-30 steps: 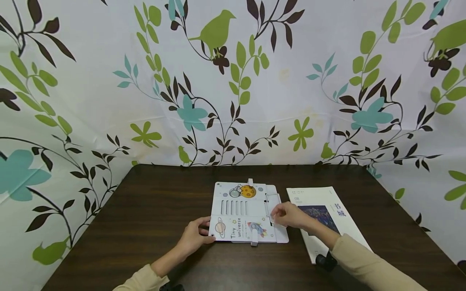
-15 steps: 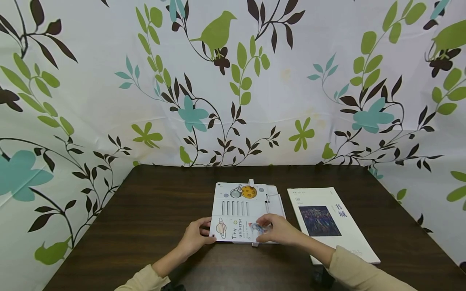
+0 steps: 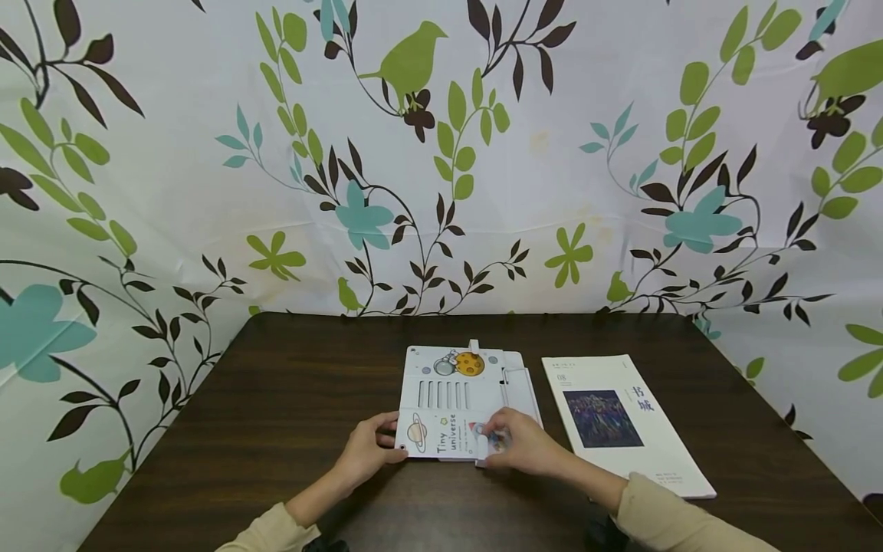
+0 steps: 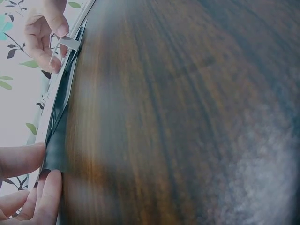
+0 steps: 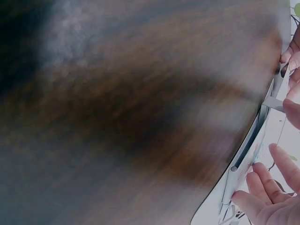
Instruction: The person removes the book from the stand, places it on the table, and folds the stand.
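A white book stand (image 3: pixel 441 395) printed with planets, a rocket and "Tiny universe" lies folded on the table in the head view. My left hand (image 3: pixel 369 451) grips its near left corner, thumb and fingers on either side of the edge, as the left wrist view also shows. At the front edge, my right hand (image 3: pixel 519 445) has its thumb and a finger on the near page clip (image 4: pixel 69 43), pinching it; its other fingers spread over the rocket print. A second page clip (image 3: pixel 474 346) stands at the far edge. Slots run across the stand's middle.
A pale book (image 3: pixel 669 445) with a dark picture on its cover lies right of the stand. The dark wooden table (image 3: pixel 303 383) ends at a leaf-patterned cloth (image 3: pixel 483 230) behind it.
My right hand has moved from the stand's right-side wire part left and nearer to the front page clip, where it now pinches. My left hand keeps its hold on the corner.
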A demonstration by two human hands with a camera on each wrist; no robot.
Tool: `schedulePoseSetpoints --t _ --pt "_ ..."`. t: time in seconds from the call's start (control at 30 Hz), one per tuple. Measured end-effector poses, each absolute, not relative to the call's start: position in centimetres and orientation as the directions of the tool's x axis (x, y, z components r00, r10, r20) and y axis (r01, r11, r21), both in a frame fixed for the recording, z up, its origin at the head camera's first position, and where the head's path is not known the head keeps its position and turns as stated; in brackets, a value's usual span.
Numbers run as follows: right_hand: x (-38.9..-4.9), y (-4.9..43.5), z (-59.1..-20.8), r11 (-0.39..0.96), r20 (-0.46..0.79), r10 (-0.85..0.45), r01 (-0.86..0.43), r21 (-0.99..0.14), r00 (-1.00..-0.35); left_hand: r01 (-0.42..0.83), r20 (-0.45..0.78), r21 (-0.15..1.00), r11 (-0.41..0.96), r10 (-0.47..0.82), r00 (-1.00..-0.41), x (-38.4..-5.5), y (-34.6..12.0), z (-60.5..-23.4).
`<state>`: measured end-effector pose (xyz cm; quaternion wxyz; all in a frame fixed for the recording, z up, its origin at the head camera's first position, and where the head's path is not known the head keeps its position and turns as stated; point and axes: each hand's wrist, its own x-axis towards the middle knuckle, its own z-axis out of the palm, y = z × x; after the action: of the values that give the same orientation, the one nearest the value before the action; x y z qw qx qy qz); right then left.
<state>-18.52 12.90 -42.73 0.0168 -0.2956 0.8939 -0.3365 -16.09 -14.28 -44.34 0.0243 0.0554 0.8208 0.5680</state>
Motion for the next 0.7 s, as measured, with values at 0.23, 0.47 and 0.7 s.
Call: schedulePoseSetpoints --t 0.23,0.47,0.7 --pt "-18.46 12.85 -42.72 0.606 0.170 -0.550 -0.531 -0.593 -0.818 0.070 0.028 0.933 0.353 0.124 -0.992 -16.12 -14.28 -44.40" --pt "-18.54 12.93 -42.66 0.594 0.172 -0.549 -0.526 -0.609 -0.818 0.073 0.029 0.935 0.347 0.129 -0.991 -16.16 -14.30 -44.45" --pt "-18.79 12.93 -42.72 0.602 0.178 -0.538 -0.523 -0.603 -0.824 0.069 0.028 0.935 0.349 0.121 -0.992 -16.20 -14.24 -44.54"
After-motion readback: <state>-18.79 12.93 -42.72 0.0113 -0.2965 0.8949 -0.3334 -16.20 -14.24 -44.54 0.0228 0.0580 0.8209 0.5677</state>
